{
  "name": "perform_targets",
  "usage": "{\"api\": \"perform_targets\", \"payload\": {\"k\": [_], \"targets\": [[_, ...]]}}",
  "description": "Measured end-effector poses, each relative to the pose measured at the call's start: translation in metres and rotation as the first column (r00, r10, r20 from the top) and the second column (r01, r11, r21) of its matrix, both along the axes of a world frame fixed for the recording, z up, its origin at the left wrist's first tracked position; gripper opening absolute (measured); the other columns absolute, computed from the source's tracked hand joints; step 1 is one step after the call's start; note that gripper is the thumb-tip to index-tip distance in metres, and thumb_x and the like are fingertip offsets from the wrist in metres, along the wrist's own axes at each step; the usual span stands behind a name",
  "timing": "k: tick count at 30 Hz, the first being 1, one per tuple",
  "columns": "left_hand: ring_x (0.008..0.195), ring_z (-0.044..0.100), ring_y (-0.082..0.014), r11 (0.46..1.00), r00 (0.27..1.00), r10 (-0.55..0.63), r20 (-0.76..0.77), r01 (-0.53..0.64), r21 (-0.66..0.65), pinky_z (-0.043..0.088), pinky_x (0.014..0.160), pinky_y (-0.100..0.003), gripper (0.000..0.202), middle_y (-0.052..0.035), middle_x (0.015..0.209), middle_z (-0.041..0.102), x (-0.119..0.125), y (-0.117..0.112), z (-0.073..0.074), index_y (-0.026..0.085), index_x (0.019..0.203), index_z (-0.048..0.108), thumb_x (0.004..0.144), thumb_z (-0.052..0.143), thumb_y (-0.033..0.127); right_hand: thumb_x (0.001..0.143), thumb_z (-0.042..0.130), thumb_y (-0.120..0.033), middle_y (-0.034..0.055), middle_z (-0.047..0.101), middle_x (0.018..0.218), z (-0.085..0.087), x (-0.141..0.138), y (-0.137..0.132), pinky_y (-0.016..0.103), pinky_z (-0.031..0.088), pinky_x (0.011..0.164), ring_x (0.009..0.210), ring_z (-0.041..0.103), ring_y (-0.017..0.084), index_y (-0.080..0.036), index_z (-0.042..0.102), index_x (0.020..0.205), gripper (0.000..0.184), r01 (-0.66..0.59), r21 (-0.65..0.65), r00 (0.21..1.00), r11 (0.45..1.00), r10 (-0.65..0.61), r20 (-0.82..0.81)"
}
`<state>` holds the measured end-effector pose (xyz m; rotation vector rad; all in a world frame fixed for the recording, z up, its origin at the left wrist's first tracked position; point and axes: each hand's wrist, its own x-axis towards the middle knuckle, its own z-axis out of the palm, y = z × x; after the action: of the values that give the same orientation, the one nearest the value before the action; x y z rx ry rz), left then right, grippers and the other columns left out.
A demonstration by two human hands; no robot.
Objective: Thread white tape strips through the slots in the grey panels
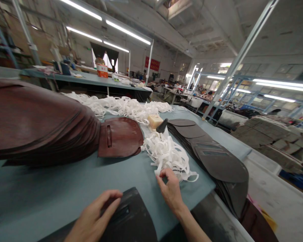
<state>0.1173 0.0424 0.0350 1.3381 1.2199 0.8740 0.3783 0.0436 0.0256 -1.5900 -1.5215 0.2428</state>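
Left hand (93, 215) flat, fingers released on dark leather panel (132, 218), cut off below; right hand (170, 191) pinching white tape (166, 156); red banner (152, 63) unreadable.

Left hand (93, 216) on a dark leather panel (131, 218), right hand (170, 191) touching white strips (166, 154) on the tabletop (65, 191)

Leather workshop: long tables (86, 78), stacked cut panels (40, 121).
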Motion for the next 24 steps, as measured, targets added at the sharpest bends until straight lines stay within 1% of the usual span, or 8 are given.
{"api": "perform_targets", "payload": {"k": [2, 4, 6, 9, 12, 15, 20, 24], "targets": [[0.097, 0.061, -0.0240, 0.993, 0.989, -0.119, 0.082, 0.118, 0.017, 0.046, 0.087, -0.033, 0.043, -0.0060, 0.109, 0.065, 0.042, 0.014, -0.005, 0.023, 0.109, 0.062, 0.074, 0.068, 0.047, 0.084, 0.056, -0.022, 0.0008, 0.053, 0.076, -0.001, -0.014, -0.003, 0.029, 0.040, 0.073, 0.075, 0.050, 0.016, -0.021, 0.051, 0.072, 0.013, -0.029, 0.006, 1.000, 1.000, 0.029, 0.002], [0.083, 0.062, -0.0212, 0.990, 0.974, -0.137, 0.180, 0.139, 0.004, 0.048, 0.076, -0.032, 0.054, -0.0086, 0.112, 0.062, 0.080, 0.029, -0.008, 0.019, 0.117, 0.055, 0.072, 0.067, 0.048, 0.084, 0.055, -0.020, 0.0015, 0.054, 0.077, 0.000, -0.019, -0.007, 0.030, 0.041, 0.073, 0.075, 0.051, 0.016, -0.021, 0.051, 0.073, 0.012, -0.061, 0.014, 0.998, 0.998, 0.061, 0.006], [0.074, 0.058, -0.0178, 0.988, 0.961, -0.152, 0.229, 0.152, 0.017, 0.045, 0.069, -0.028, 0.041, -0.0053, 0.090, 0.064, 0.106, 0.039, -0.008, 0.016, 0.097, 0.061, 0.071, 0.067, 0.046, 0.085, 0.052, -0.019, 0.0029, 0.056, 0.079, 0.005, -0.018, -0.012, 0.030, 0.043, 0.073, 0.077, 0.053, 0.017, -0.021, 0.054, 0.075, 0.010, -0.119, 0.011, 0.993, 0.993, 0.119, 0.026], [0.065, 0.052, -0.0134, 0.990, 0.951, -0.137, 0.276, 0.142, 0.000, 0.038, 0.060, -0.024, 0.029, 0.0013, 0.068, 0.058, 0.118, 0.044, -0.004, 0.016, 0.075, 0.059, 0.072, 0.065, 0.044, 0.086, 0.050, -0.017, 0.0073, 0.059, 0.092, 0.016, -0.015, -0.022, 0.035, 0.045, 0.082, 0.091, 0.056, 0.021, -0.020, 0.058, 0.089, 0.009, -0.122, 0.088, 0.985, 0.989, 0.110, 0.136], [0.061, 0.050, -0.0123, 0.991, 0.946, -0.107, 0.306, 0.126, -0.043, 0.035, 0.057, -0.023, 0.029, 0.0016, 0.065, 0.059, 0.111, 0.042, -0.001, 0.015, 0.073, 0.062, 0.069, 0.068, 0.044, 0.085, 0.051, -0.017, 0.0137, 0.054, 0.121, 0.024, -0.012, -0.022, 0.044, 0.036, 0.098, 0.116, 0.047, 0.026, -0.020, 0.054, 0.117, 0.033, -0.106, 0.140, 0.918, 0.984, 0.043, 0.394], [0.056, 0.049, -0.0122, 0.997, 0.954, 0.057, 0.293, -0.039, -0.068, 0.036, 0.056, -0.024, 0.034, -0.0011, 0.061, 0.062, 0.097, 0.041, -0.001, 0.013, 0.069, 0.064, 0.063, 0.074, 0.045, 0.082, 0.055, -0.020, 0.0146, 0.037, 0.144, 0.015, -0.002, -0.005, 0.050, 0.026, 0.104, 0.133, 0.030, 0.032, -0.021, 0.044, 0.135, 0.054, -0.083, -0.008, 0.762, 0.997, 0.069, 0.644], [0.066, 0.056, -0.0123, 0.958, 0.881, 0.287, 0.376, -0.261, -0.121, 0.042, 0.063, -0.023, 0.040, -0.0052, 0.079, 0.069, 0.041, 0.041, -0.003, 0.014, 0.081, 0.065, 0.064, 0.074, 0.049, 0.081, 0.055, -0.024, 0.0184, 0.031, 0.148, -0.004, 0.046, 0.037, 0.050, 0.025, 0.100, 0.135, 0.026, 0.035, -0.017, 0.043, 0.136, 0.057, 0.221, -0.069, 0.613, 0.973, -0.084, 0.785], [0.067, 0.057, -0.0108, 0.934, 0.831, 0.357, 0.426, -0.325, -0.148, 0.044, 0.063, -0.022, 0.039, -0.0065, 0.086, 0.069, -0.006, 0.029, 0.000, 0.013, 0.082, 0.063, 0.066, 0.077, 0.046, 0.078, 0.057, -0.024, 0.0181, 0.038, 0.143, 0.016, 0.053, 0.040, 0.053, 0.027, 0.098, 0.131, 0.031, 0.037, -0.018, 0.049, 0.130, 0.053, 0.248, -0.050, 0.618, 0.967, -0.118, 0.777]]}}
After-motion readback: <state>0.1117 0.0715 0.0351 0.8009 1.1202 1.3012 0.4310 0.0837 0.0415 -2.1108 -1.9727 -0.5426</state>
